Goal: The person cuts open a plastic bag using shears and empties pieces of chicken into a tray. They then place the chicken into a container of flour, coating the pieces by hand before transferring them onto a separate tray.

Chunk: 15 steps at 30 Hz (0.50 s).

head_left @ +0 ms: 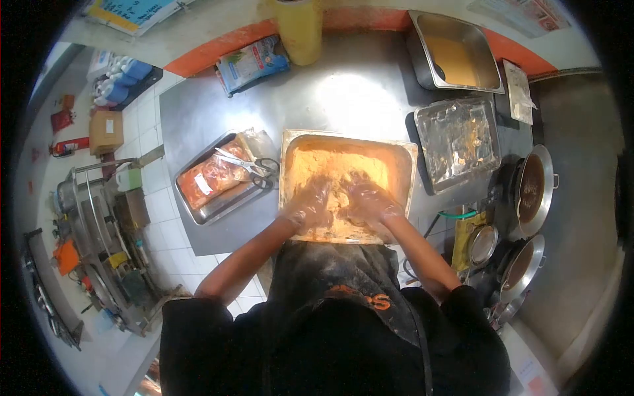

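A deep steel pan (413, 173) holds a bed of orange-yellow flour-like powder (310, 158). Both of my hands are inside it, in clear plastic gloves dusted with the powder. My left hand (312, 203) is at the left of the pan, fingers pointing inward and partly sunk in the powder. Facing it from the right is my right hand (370, 198), its fingers blurred and powder-covered. A pale coated lump (339, 199) lies between the two hands; whether either hand grips it, I cannot tell.
To the left, scissors (247, 165) rest on a bag of raw meat (214, 173) in a metal tray (221, 212). At the right are a foil-like tray (457, 145), a deep pan of yellowish contents (456, 59) and large round pans (533, 191). A blue-white packet (254, 64) stands beside a yellow container (300, 33).
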Motion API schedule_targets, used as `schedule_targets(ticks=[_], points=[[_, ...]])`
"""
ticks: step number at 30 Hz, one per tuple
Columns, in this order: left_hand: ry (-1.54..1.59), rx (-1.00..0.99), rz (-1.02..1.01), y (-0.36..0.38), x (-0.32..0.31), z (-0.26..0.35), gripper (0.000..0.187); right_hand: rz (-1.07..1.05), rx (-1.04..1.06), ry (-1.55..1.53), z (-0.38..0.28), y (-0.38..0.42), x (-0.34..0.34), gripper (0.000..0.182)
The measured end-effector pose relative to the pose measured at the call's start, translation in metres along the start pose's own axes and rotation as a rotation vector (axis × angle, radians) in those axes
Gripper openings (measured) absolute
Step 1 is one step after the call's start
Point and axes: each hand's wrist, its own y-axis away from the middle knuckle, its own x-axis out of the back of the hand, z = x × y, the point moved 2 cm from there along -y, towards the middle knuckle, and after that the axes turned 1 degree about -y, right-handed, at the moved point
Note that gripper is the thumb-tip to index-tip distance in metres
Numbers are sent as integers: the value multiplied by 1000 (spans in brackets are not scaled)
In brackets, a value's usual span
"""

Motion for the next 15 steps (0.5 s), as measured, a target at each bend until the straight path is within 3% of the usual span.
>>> schedule_targets(ticks=[2,4,6,7,8,10,13,14,15], points=[[-151,-34,-84,6,29,41,82,-120,-42,64,4,-4,-10,90],[-286,-56,-181,6,32,67,83,-82,-105,118,-20,10,-12,87],[-99,128,-411,-5,18,63,78,-39,-168,169,-19,4,-23,85],[621,288,-243,-1,-16,40,74,-116,-161,312,-5,-7,-44,82],[620,292,-250,-11,-51,6,74,-192,-157,453,4,-14,-57,80],[-179,-244,149,-21,-100,-35,66,-137,-114,454,8,-13,-56,80],[-20,-231,-15,-21,-90,-43,64,-100,-24,458,8,-9,-52,79],[-21,-237,-1,-23,-71,-13,64,-111,0,444,9,-7,-49,78],[-346,-95,-100,-36,-27,34,64,-80,8,477,15,-18,-35,78]])
